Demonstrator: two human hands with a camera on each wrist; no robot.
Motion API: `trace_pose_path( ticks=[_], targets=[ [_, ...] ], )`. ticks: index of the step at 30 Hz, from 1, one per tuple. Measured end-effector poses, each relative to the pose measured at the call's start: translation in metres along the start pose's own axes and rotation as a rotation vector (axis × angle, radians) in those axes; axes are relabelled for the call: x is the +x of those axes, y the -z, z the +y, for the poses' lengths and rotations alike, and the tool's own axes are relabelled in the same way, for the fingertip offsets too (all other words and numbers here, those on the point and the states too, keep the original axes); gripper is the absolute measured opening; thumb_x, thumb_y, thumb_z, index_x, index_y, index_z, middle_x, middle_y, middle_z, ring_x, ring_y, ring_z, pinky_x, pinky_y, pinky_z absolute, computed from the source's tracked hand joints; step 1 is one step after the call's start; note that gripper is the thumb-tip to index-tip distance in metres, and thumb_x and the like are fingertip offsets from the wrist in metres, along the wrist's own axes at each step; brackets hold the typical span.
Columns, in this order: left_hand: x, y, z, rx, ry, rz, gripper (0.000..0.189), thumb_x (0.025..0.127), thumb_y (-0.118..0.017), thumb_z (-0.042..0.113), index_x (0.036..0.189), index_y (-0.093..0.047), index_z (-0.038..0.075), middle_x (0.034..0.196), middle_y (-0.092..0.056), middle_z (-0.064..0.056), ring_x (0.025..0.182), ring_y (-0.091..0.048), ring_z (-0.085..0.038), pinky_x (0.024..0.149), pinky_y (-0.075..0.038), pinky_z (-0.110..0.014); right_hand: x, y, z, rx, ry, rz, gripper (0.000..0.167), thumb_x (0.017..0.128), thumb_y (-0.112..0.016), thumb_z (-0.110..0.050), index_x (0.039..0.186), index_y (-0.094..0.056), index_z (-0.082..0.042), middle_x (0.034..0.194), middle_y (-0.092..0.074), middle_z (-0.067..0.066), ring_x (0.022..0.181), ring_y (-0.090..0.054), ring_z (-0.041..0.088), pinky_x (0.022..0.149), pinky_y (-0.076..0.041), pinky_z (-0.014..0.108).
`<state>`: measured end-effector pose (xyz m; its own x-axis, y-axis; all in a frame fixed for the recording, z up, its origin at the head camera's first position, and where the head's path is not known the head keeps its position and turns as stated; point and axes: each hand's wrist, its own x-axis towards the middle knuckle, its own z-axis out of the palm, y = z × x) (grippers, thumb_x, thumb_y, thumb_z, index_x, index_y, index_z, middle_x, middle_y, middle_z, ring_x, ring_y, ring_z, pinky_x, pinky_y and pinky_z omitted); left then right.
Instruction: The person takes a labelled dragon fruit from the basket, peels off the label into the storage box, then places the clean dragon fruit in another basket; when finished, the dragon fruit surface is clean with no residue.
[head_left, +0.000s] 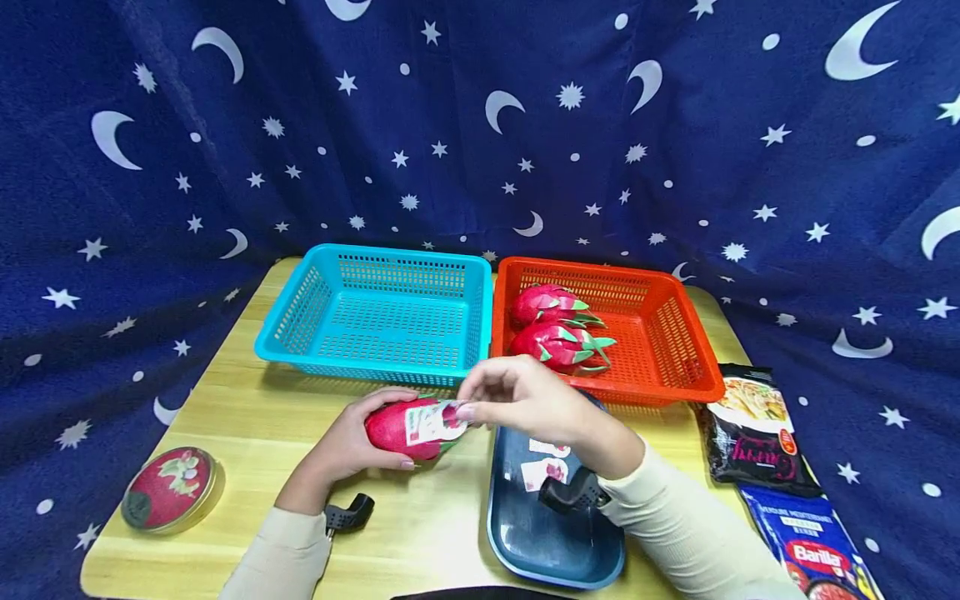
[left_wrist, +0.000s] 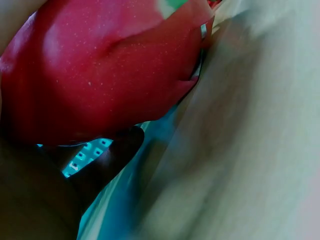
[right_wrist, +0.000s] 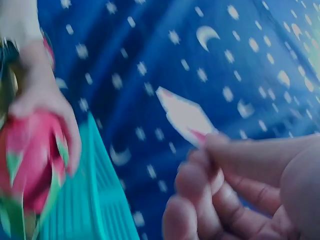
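My left hand (head_left: 348, 442) grips a red dragon fruit (head_left: 390, 429) with green scale tips, fingers on its far side and thumb on the near side. In the left wrist view the smooth red skin of the dragon fruit (left_wrist: 110, 65) fills the upper left. Between thumb and fingertip my right hand (head_left: 532, 404) pinches a white sticker (head_left: 427, 423) with a pink fruit picture. From the head the sticker overlaps the dragon fruit, while in the right wrist view the sticker (right_wrist: 187, 117) stands apart from it. Similar stickers (head_left: 545, 472) lie in a dark tray (head_left: 555, 542) under my right forearm.
An empty turquoise basket (head_left: 375, 354) stands at the back left. Beside it, an orange-red basket (head_left: 660, 392) holds two dragon fruits (head_left: 558, 343). A round tin (head_left: 171, 490) sits at the left, and a black curry packet (head_left: 757, 433) and blue Barilla packet (head_left: 810, 542) lie at the right.
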<state>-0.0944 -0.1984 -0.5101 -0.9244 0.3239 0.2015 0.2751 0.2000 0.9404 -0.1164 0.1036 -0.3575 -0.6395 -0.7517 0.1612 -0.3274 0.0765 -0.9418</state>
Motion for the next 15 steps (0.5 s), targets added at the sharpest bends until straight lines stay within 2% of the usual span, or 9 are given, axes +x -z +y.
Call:
trace_pose_path(
  ticks=[3,6,8,10,12,15],
  targets=[
    [0.001,-0.001,0.002,-0.009,0.035,-0.003,0.088,0.06,-0.105,0.01,0.139,-0.067,0.022,0.145,-0.058,0.0,0.126,-0.056,-0.032,0.093,-0.058,-0.04,-0.03,0.018,0.007,-0.101,-0.083,0.169,0.005,0.097,-0.077,-0.006,0.101,-0.073,-0.006,0.084,-0.07,0.007,0.071,-0.065,0.029,0.065,-0.057,0.03],
    [0.002,-0.001,0.003,-0.021,0.048,-0.004,0.089,0.061,-0.105,0.01,0.14,-0.066,0.019,0.145,-0.058,0.001,0.125,-0.057,-0.034,0.092,-0.059,-0.041,-0.061,0.026,0.02,-0.199,-0.192,0.241,0.006,0.097,-0.078,-0.01,0.098,-0.073,-0.008,0.082,-0.069,0.004,0.07,-0.066,0.026,0.064,-0.057,0.029],
    [0.004,-0.002,0.004,-0.02,0.045,-0.011,0.089,0.061,-0.105,0.013,0.141,-0.065,0.016,0.145,-0.058,0.001,0.125,-0.057,-0.034,0.092,-0.059,-0.041,-0.082,0.025,0.026,-0.302,-0.262,0.245,0.008,0.095,-0.081,-0.011,0.093,-0.073,-0.009,0.078,-0.068,-0.001,0.068,-0.065,0.02,0.061,-0.055,0.028],
    [0.005,-0.003,0.003,-0.021,0.046,-0.015,0.09,0.062,-0.105,0.015,0.142,-0.064,0.014,0.144,-0.058,0.001,0.123,-0.058,-0.034,0.091,-0.059,-0.04,-0.099,0.019,0.031,-0.383,-0.329,0.21,0.012,0.092,-0.083,-0.01,0.087,-0.072,-0.012,0.073,-0.066,-0.008,0.063,-0.063,0.013,0.056,-0.052,0.026],
    [0.005,-0.003,0.003,-0.024,0.058,-0.017,0.091,0.063,-0.105,0.018,0.143,-0.064,0.013,0.144,-0.058,0.0,0.122,-0.058,-0.035,0.089,-0.06,-0.04,-0.111,0.01,0.036,-0.423,-0.372,0.168,0.017,0.089,-0.084,-0.008,0.082,-0.07,-0.013,0.068,-0.065,-0.011,0.06,-0.06,0.006,0.053,-0.05,0.025],
    [0.005,-0.005,0.003,-0.033,0.063,-0.02,0.09,0.064,-0.105,0.015,0.144,-0.063,0.013,0.144,-0.059,-0.002,0.12,-0.059,-0.036,0.087,-0.061,-0.041,-0.12,-0.005,0.043,-0.438,-0.418,0.121,0.02,0.087,-0.083,-0.003,0.079,-0.068,-0.013,0.061,-0.062,-0.012,0.053,-0.057,0.002,0.047,-0.046,0.023]
  ],
)
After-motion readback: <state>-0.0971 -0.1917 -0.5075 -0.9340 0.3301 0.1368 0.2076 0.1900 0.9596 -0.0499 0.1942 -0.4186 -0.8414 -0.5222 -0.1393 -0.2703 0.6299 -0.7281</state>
